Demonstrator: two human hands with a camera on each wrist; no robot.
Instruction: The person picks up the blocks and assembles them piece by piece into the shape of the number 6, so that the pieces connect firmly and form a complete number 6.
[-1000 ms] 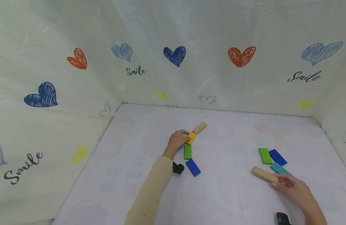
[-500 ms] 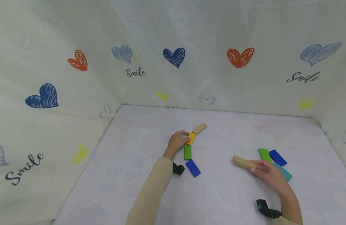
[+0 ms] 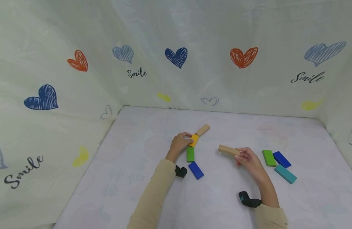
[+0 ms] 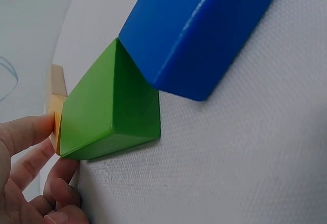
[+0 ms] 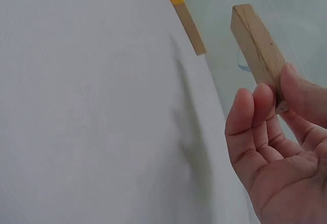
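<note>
Nearest are the two beige sleeves (image 3: 153, 194) of a person, and at each wrist a black device (image 3: 248, 200) is visible. On the white tabletop (image 3: 221, 197), at the right side, lies a teal block (image 3: 285, 173); just beyond it are a lime-green block (image 3: 268, 158) and a dark blue block (image 3: 281, 159), close beside each other. In the middle lies a royal blue block (image 3: 196, 170), set diagonally, with its corner at the end of a green block (image 3: 190, 154).

The right hand (image 3: 250, 160) pinches one end of a raised wooden block (image 3: 228, 150) between thumb and fingertips; this block is in the air, to the right of the row. The left hand (image 3: 179, 144) has its fingers bent and holds a yellow block (image 3: 194, 140) at its left side, next to the green one. Beyond the yellow block, a far wooden block (image 3: 203, 129) continues the row, slanting to the right. Behind stands a pale wall sheet (image 3: 204, 76), printed with hearts (image 3: 176, 57) and the word "Smile" (image 3: 137, 72).
</note>
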